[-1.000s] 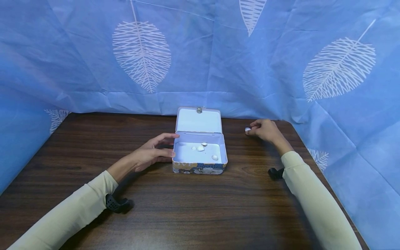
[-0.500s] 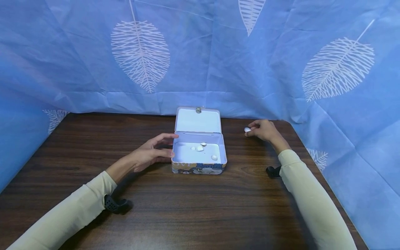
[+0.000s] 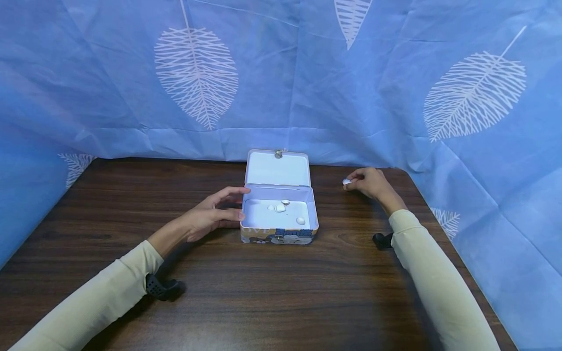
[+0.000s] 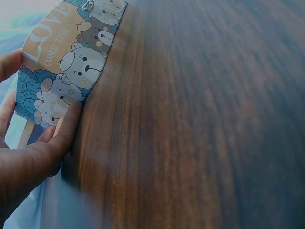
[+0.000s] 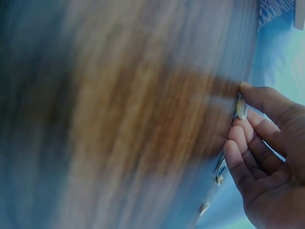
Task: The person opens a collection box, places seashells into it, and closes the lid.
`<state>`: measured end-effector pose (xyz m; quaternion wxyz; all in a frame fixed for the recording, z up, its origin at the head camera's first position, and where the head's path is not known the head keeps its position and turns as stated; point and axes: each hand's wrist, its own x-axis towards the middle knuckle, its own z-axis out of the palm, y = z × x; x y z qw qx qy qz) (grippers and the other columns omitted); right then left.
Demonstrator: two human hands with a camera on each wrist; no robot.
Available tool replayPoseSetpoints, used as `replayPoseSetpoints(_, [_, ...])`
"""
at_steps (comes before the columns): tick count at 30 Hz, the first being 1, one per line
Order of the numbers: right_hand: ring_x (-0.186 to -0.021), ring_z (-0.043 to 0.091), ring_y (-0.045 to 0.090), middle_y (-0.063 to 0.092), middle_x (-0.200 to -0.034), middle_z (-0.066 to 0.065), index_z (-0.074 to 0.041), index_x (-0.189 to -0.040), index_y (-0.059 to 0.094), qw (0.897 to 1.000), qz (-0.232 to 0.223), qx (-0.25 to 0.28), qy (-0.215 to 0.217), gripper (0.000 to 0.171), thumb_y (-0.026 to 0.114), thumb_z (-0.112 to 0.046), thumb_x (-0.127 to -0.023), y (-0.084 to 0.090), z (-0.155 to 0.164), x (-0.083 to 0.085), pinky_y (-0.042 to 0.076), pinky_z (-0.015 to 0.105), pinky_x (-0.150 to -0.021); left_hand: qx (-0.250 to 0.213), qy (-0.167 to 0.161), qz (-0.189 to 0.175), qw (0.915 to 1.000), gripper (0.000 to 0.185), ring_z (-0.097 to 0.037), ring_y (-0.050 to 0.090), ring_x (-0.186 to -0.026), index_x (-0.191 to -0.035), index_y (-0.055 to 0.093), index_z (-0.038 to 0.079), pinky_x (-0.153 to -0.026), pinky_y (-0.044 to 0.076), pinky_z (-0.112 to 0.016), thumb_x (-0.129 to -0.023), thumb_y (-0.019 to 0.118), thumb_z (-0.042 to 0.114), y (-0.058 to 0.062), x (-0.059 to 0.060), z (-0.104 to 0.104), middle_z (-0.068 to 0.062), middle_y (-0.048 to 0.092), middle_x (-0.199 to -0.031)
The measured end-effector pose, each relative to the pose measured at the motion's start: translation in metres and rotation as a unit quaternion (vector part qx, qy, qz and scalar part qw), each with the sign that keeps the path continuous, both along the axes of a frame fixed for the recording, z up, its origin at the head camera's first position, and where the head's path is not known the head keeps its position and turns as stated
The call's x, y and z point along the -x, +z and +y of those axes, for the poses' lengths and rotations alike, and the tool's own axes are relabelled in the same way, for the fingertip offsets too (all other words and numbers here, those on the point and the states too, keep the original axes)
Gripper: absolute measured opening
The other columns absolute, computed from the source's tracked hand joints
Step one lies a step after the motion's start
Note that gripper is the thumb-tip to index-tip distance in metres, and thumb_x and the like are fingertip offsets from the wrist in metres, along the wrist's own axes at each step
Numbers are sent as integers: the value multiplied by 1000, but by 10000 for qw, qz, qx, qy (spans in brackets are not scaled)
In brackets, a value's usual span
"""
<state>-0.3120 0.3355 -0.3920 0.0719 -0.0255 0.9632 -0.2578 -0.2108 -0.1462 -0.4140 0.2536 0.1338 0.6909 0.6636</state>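
A small tin box (image 3: 279, 234) with a bear print stands on the table, its lid (image 3: 278, 167) tipped up at the back. Several white seashells (image 3: 280, 208) lie on its floor. My left hand (image 3: 215, 214) rests against the box's left wall, fingers extended along it; the left wrist view shows the thumb and fingertips at the printed side (image 4: 62, 71). To the right of the box, near the table's back edge, my right hand (image 3: 371, 184) pinches a white seashell (image 3: 347, 181) between thumb and fingers, low over the wood. The same seashell (image 5: 242, 109) shows beneath the thumb in the right wrist view.
Two more small shell-like pieces, one (image 5: 219, 172) and another (image 5: 204, 208), lie by the right hand's fingers in the right wrist view. Behind the dark wooden table (image 3: 281, 297) hangs a blue leaf-patterned cloth (image 3: 272, 73). Black bands hang at both wrists.
Almost nothing moves. The whole head view shifts slightly left; the right hand keeps its pinch on the seashell in the same place, and the left hand stays against the box.
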Motion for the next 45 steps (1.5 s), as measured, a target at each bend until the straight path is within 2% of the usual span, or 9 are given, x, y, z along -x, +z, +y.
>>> replayPoseSetpoints(9, [-116, 39, 69, 79, -129, 24, 1, -129, 79, 9991, 304, -202, 214, 39, 77, -30, -106, 1, 0, -6, 57, 59, -104, 10, -18, -20, 10000, 79, -46, 40, -163, -173, 43, 21, -123, 56, -53, -103, 79, 13, 0, 1, 2, -19, 28, -179])
replayPoseSetpoints(19, [-116, 40, 72, 80, -127, 22, -3, -130, 80, 9983, 552, -64, 167, 45, 80, -40, -104, 7, -2, -18, 58, 59, -103, 33, 5, -51, 10000, 80, -46, 40, -163, -173, 42, 19, -122, 57, -52, -103, 79, 13, 2, 2, 0, -19, 28, -179])
replayPoseSetpoints(24, [-112, 35, 73, 81, -125, 18, -6, -129, 82, 9979, 611, -11, 223, 43, 80, -42, -104, 11, -9, -26, 59, 51, -96, 51, 13, -59, 10000, 78, -46, 39, -164, -173, 43, 21, -123, 56, -54, -104, 78, 13, 2, -1, -1, -18, 28, -180])
replayPoseSetpoints(31, [-103, 31, 76, 83, -118, 16, -5, -130, 82, 9961, 749, 126, 450, 43, 81, -39, -104, 19, -23, -42, 57, 34, -81, 44, 26, -126, 9999, 79, -46, 39, -164, -173, 43, 21, -123, 55, -53, -103, 78, 12, 1, -1, 0, -19, 27, -180])
replayPoseSetpoints(45, [-98, 24, 78, 83, -111, 11, -7, -128, 84, 9898, 1119, 506, 727, 38, 85, -36, -102, 35, -58, -69, 60, 34, -84, 56, 32, -116, 9999, 78, -47, 38, -164, -173, 43, 22, -124, 54, -57, -104, 78, 13, 2, -1, 0, -19, 27, -180])
